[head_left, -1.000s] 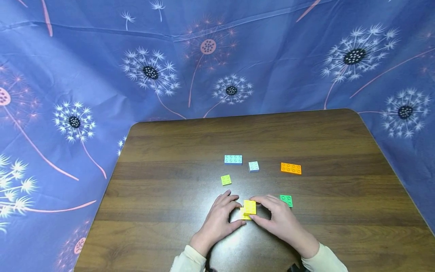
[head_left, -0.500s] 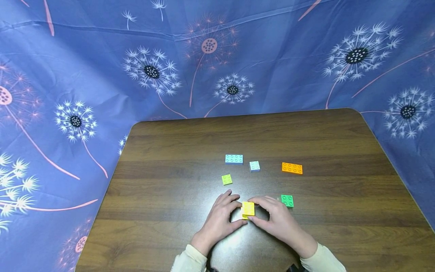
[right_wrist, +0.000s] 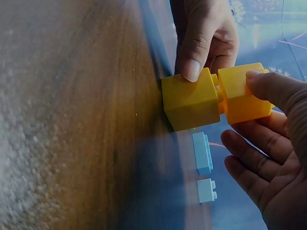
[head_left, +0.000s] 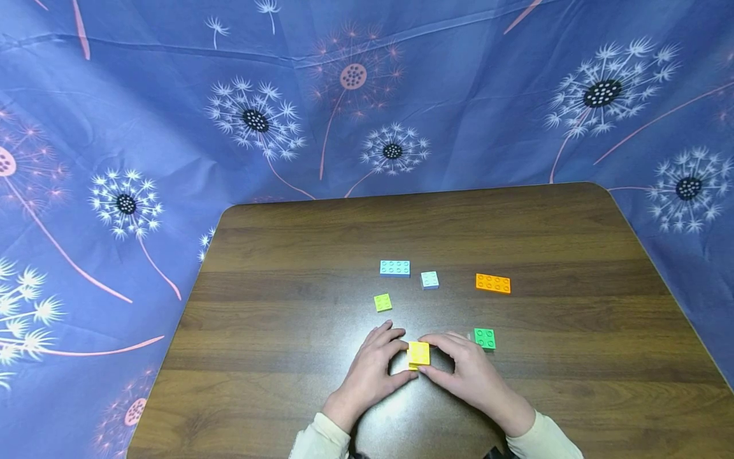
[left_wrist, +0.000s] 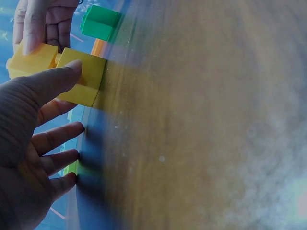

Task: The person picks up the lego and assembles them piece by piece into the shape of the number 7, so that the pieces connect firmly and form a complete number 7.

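Two yellow bricks sit together near the close edge of the desk (head_left: pixel 275 268), between the person's hands. The upper yellow brick (head_left: pixel 419 352) is lined up over the lower yellow brick (right_wrist: pixel 192 103), and from the side a narrow gap shows between them with the lower one's studs in it; how far those studs reach into the upper brick I can't quite make out from here. The left hand (head_left: pixel 373 370) has its grip on the lower brick, thumb laid across the near side, while the other fingers spread away from it. The right hand (head_left: pixel 476 373) pinches the upper brick between thumb and forefinger, its remaining fingers loose behind.

Just beyond the right hand's knuckles lies a green brick (head_left: pixel 484 339), studs up. Ahead of the left hand there's a small lime brick (head_left: pixel 383 302), turned slightly askew. Farther back are a long light-blue brick (head_left: pixel 395 268) with two rows of four studs, a small pale-blue brick (head_left: pixel 429 280) just beside it, and, well off to the right, a long orange brick (head_left: pixel 493 284). Cream sleeves (head_left: pixel 545 437) cover both wrists, and a blue cloth (head_left: pixel 172 83) printed with dandelions hangs behind the wood-grained desk
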Available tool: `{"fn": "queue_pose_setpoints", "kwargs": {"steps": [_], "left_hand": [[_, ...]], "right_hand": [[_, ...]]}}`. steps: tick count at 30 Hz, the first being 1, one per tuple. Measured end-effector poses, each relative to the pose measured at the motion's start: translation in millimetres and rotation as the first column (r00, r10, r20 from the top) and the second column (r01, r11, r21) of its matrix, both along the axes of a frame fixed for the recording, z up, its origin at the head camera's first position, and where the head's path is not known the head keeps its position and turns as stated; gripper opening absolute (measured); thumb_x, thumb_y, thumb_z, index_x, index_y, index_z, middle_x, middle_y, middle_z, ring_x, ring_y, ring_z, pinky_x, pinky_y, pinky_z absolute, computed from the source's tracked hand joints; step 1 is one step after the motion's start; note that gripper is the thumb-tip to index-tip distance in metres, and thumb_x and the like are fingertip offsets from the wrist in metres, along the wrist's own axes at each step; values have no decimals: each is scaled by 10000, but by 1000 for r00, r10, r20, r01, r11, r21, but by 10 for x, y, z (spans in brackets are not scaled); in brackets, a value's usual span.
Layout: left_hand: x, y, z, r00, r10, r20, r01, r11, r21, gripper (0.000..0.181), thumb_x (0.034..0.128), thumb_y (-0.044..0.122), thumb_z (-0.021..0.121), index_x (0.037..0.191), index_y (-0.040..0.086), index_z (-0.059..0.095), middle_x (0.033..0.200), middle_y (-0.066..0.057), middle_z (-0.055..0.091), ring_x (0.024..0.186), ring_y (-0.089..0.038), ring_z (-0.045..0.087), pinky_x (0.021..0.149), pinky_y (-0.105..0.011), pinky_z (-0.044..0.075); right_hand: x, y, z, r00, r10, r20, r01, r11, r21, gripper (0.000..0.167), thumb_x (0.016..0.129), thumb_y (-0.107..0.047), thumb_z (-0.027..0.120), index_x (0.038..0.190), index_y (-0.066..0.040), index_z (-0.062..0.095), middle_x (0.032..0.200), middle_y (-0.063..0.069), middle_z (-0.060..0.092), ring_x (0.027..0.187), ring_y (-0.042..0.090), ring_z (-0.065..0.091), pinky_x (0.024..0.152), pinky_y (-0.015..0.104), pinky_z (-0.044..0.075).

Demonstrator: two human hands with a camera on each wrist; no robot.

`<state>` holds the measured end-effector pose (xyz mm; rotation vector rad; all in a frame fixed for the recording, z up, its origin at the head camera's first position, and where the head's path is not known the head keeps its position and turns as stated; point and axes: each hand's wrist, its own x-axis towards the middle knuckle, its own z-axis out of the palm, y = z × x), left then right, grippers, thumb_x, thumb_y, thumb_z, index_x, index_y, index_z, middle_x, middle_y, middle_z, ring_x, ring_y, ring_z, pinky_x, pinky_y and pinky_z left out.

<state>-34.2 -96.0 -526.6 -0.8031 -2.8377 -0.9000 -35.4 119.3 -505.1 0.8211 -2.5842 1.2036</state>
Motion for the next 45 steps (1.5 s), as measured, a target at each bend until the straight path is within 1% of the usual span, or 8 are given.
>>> {"fn": "queue_pose_setpoints", "kwargs": {"steps": [5,11,19,24,28,35,45], "left_hand": [[3,2,4,1000,5,3,-5,1000,0,411,783,412,794,1073,139,691,1299,-52,599,1343,-293,428,1113,-482,312],[5,3,17,1000,10,4,-10,1000,-7,405,784,412,795,1070,145,694,1298,-50,600,1348,-287,423,1112,-485,311],[-1,6,29,1000,14,0,-14,1000,-11,384,785,415,793,1047,152,698,1301,-47,602,1350,-293,421,1107,-499,315],[-3,6,20,1000,14,-5,-15,1000,-14,372,786,425,787,1033,162,697,1299,-43,602,1352,-292,418,1107,-503,314],[0,2,16,1000,18,-3,-18,1000,-19,367,785,431,786,1019,163,696,1297,-41,604,1352,-290,418,1105,-504,317],[0,7,12,1000,19,15,-19,1000,-8,381,790,426,785,1051,161,700,1304,-40,601,1352,-287,419,1111,-495,310],[1,11,16,999,18,30,-17,1000,-14,388,803,437,769,1061,157,697,1311,-36,597,1359,-279,411,1118,-488,301]], "right_hand": [[2,0,-1,1000,-3,10,3,1000,9,408,719,-188,862,1083,-211,679,1012,-152,669,896,120,637,765,321,535],[-4,3,-2,1000,6,3,-6,1000,13,406,719,-191,862,1080,-208,680,1015,-153,669,900,120,639,769,323,535],[-25,1,11,999,38,4,-38,999,18,389,737,-188,851,1084,-210,678,1026,-157,668,918,119,634,783,334,532],[-27,-5,23,999,49,2,-49,998,41,374,746,-193,845,1085,-194,686,1033,-140,674,933,112,635,794,351,537],[-27,-13,27,998,62,-9,-61,996,62,370,748,-197,842,1086,-173,691,1038,-117,679,949,106,636,804,364,541],[-25,-15,39,998,65,-21,-63,995,77,364,745,-180,841,1075,-157,691,1029,-102,682,944,111,645,802,373,551],[-39,-18,62,995,77,-68,-70,992,108,372,722,-183,844,1057,-120,695,1023,-50,696,951,149,660,814,391,553]]}}
